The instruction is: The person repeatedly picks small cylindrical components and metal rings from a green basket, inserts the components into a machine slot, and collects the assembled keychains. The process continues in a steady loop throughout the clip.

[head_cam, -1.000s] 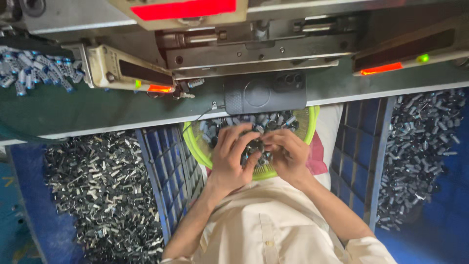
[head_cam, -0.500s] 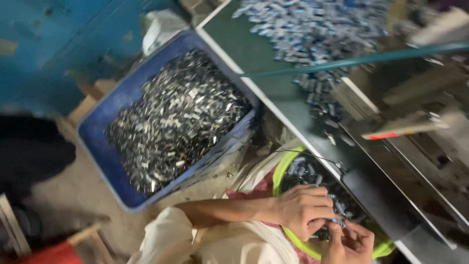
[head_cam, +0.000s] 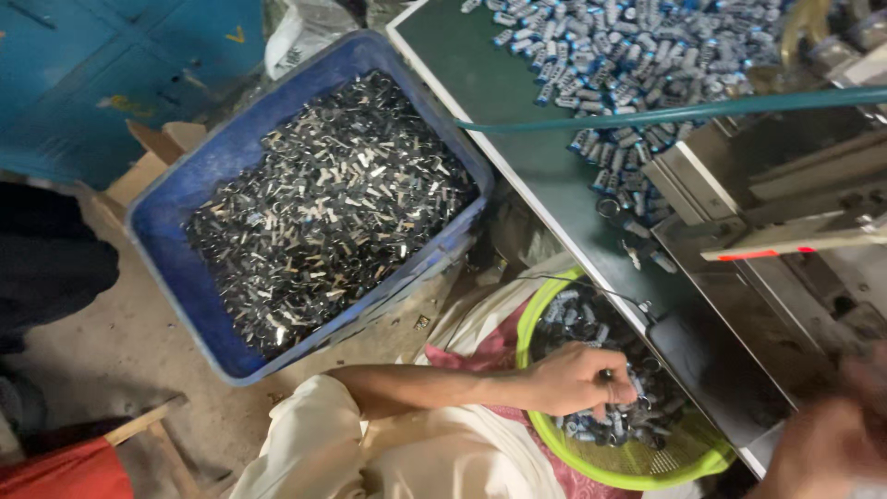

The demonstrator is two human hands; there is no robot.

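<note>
Since half a second ago your view has drifted a little, so the blue crate now sits nearer the middle, and your left hand [head_cam: 573,379] stays down in the green basket [head_cam: 647,473] on your lap. Its fingers [head_cam: 617,381] are curled into the small blue-and-silver parts [head_cam: 605,423], pinching at some of them, with more of the same parts lying just under and beyond the fingertips. Your right hand [head_cam: 836,434] is a blurred shape at the lower right corner, past the basket's far rim and over the edge of the worktop [head_cam: 545,166]; you cannot tell whether its fingers are closed or loose, or whether they hold anything.

Behind your left wrist lie your pale clothing and a reddish cloth [head_cam: 480,356] under the basket. Just past the fingertips the dark green worktop begins, with a grey metal machine [head_cam: 785,231] standing on it that shows a thin red strip. Further out from the fingers, a green hose [head_cam: 684,113] crosses the worktop, and beyond it a large heap of blue-and-silver parts [head_cam: 647,55] is spread out.

Well away to the side of your left forearm, on the floor, stands the blue crate [head_cam: 185,231], filled with dark and shiny metal pieces [head_cam: 323,203].
</note>
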